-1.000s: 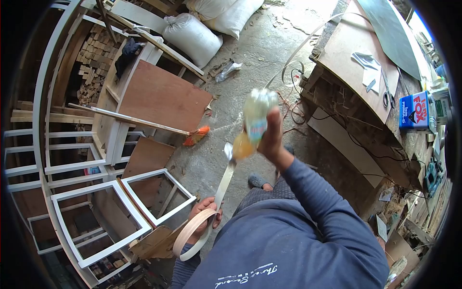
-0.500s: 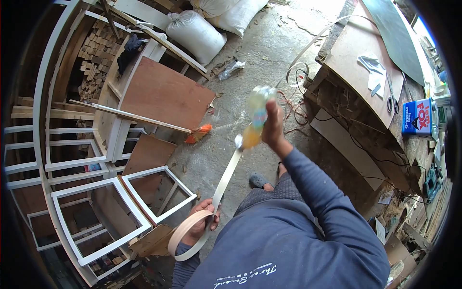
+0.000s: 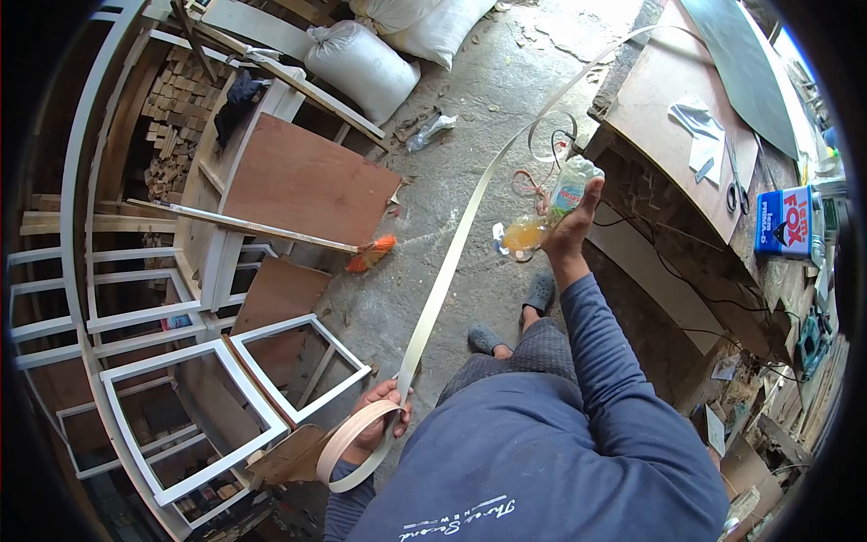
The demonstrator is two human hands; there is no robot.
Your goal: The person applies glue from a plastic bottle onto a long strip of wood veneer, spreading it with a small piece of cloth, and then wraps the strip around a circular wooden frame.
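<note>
My left hand, low in view, is closed around a long pale edge-banding strip. The end near me curls into a loop over the wrist. From there the strip runs up and away to the workbench at upper right. My right hand grips a clear plastic bottle with a printed label, its thumb along the side. The bottle is tilted, and amber liquid sits at its lower left end, where something white shows. A gap separates the bottle from the strip.
On the right workbench lie scissors, a white cloth scrap and a blue glue can. White frames and a brown panel stand left. White sacks, an orange brush and cords are on the floor.
My right hand has carried the bottle right, away from the strip. The strip's middle, previously behind the bottle, now shows. My left hand has stayed nearly still.
</note>
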